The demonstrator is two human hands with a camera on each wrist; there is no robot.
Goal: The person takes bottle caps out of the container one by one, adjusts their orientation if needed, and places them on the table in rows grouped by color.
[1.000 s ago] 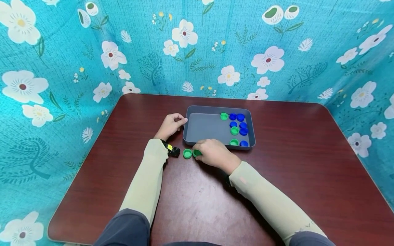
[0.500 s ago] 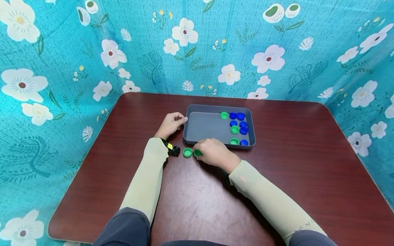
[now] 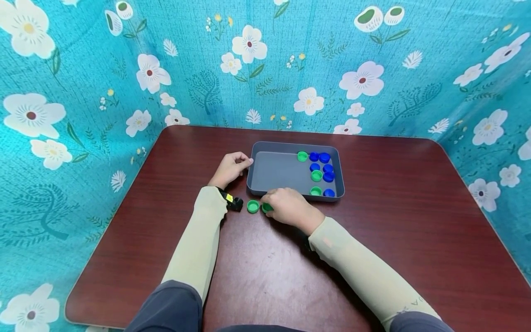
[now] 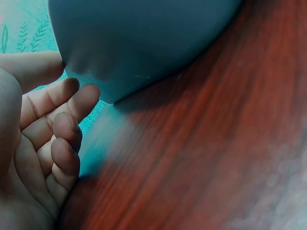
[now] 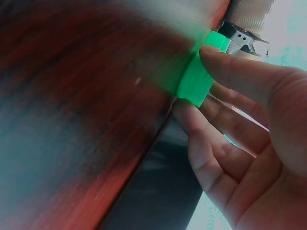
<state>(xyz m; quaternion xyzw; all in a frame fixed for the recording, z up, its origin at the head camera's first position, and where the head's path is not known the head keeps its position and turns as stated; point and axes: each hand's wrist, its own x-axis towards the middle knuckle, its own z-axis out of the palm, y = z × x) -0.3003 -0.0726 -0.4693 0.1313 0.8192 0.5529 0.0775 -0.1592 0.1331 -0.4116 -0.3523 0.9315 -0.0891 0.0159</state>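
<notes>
A grey tray (image 3: 282, 170) holds several green bottle caps (image 3: 316, 175) and several blue bottle caps (image 3: 324, 157) along its right side. My left hand (image 3: 230, 169) pinches the tray's left rim; in the left wrist view its thumb (image 4: 41, 66) meets the edge and the other fingers lie curled close by. In front of the tray, my right hand (image 3: 288, 208) grips a green cap (image 5: 195, 84) between thumb and forefinger, low at the table. Just left of it, another green cap (image 3: 252, 206) lies on the table, hollow side up.
The dark red wooden table (image 3: 398, 207) extends around the tray on all sides. A teal flowered cloth (image 3: 274, 69) hangs behind it and at both sides. The black wrist camera (image 3: 235, 204) on my left arm sits close to the loose green cap.
The green cap in my right hand has shifted very slightly right, away from the loose one. My left hand and the caps in the tray stay put.
</notes>
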